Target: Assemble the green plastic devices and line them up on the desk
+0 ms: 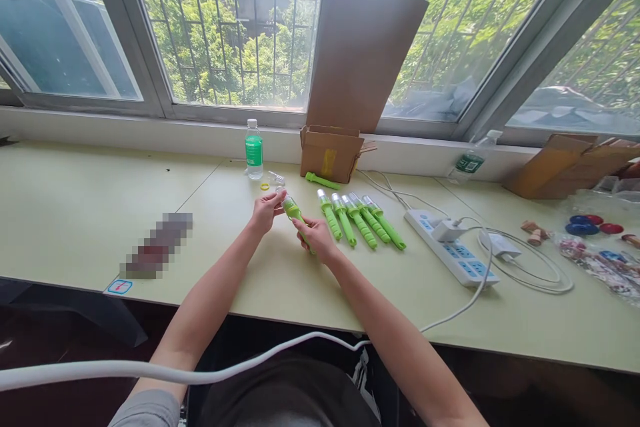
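Observation:
Between my two hands is a green plastic stick [292, 207] with a clear top, tilted over the table. My left hand [267, 212] pinches it at the clear end. Lower down, the fingers of my right hand [316, 237] wrap round its green handle. Just right of my hands, several similar green sticks with clear tops [354, 221] lie side by side in a row. A separate green piece [323, 181] rests behind them, by a small cardboard box [330, 152]. Beyond my left hand are a yellow ring [265, 186] and a small clear plastic part [277, 177].
A green-labelled water bottle [254, 151] stands at the back; another bottle [473, 159] leans by the sill. To the right lie a white power strip [450, 247] and looped cables. Bagged coloured pieces [595, 247] are far right. A white cable [200, 374] crosses in front of me.

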`<state>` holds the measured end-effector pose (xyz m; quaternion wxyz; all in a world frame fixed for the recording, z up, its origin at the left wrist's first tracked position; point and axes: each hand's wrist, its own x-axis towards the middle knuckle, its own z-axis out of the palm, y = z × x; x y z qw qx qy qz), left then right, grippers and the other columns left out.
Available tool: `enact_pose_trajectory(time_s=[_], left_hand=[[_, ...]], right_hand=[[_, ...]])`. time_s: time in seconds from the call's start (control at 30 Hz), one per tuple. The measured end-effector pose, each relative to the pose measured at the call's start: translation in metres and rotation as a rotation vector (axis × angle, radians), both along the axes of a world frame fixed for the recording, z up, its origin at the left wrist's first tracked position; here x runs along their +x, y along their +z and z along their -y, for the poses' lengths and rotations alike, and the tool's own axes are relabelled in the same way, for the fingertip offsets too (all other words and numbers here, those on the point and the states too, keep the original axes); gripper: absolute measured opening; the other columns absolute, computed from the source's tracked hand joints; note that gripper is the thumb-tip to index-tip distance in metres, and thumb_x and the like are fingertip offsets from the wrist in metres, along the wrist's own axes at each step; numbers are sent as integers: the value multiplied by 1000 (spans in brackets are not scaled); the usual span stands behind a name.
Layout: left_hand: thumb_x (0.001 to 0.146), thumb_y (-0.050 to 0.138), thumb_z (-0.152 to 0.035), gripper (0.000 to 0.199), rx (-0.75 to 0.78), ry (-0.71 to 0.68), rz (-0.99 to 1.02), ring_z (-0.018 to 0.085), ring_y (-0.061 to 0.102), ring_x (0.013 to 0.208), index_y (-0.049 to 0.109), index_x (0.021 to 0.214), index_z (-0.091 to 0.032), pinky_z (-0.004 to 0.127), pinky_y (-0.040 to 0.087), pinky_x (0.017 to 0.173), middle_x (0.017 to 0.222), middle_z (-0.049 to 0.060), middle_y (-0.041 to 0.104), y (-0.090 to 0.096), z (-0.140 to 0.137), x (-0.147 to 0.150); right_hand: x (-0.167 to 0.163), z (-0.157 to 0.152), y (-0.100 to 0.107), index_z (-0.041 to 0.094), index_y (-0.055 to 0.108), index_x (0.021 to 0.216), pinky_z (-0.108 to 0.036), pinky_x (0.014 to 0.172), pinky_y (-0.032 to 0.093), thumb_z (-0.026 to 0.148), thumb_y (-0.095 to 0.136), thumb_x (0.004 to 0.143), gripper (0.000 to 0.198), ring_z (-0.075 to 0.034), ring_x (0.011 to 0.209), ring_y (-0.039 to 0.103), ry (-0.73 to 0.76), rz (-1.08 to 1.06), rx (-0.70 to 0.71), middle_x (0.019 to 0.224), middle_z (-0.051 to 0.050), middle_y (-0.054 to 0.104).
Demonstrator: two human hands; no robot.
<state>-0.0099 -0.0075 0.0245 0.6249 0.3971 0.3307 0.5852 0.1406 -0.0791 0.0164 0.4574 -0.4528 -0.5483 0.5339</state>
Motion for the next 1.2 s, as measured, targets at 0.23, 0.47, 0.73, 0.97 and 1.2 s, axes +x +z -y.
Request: enact_pose_trajectory(time_s=[0.23,0.47,0.73,0.97,1.2], left_hand=[[65,76,-41,42,86,-117,108,19,65,82,65,95,-12,31,52,74,86,9,68,7,4,1],[65,78,-36,39,-20,-74,80,16,66,78,64,93,-13,34,52,81,86,7,68,-3,0,3],[60,79,-41,40,-50,10,17,14,64,71,65,84,-12,35,53,80,80,6,66,-8,-1,9],[61,79,-38,35,-59,33,20,12,62,65,64,79,-12,32,52,73,73,4,64,-8,-3,7],[59,80,-41,36,-20,64,-15,12,60,62,64,74,-12,31,52,70,67,2,61,-4,-2,7]], right_hand=[[5,2,11,18,56,94,-19,36,21,55,63,71,45,-5,35,29,183,-220,-201,51,7,45],[-1,-2,-5,18,66,84,-24,44,29,55,54,77,40,-11,44,42,-243,356,222,51,2,49],[2,5,-2,23,60,117,-26,57,29,45,42,90,39,-20,71,59,-390,1148,436,80,-8,67],[0,5,-1,20,61,106,-26,55,26,43,34,94,38,-18,62,55,-305,1109,453,72,-7,64],[-1,1,-5,19,62,82,-24,48,26,54,39,87,42,-12,48,40,-214,568,393,53,1,47]])
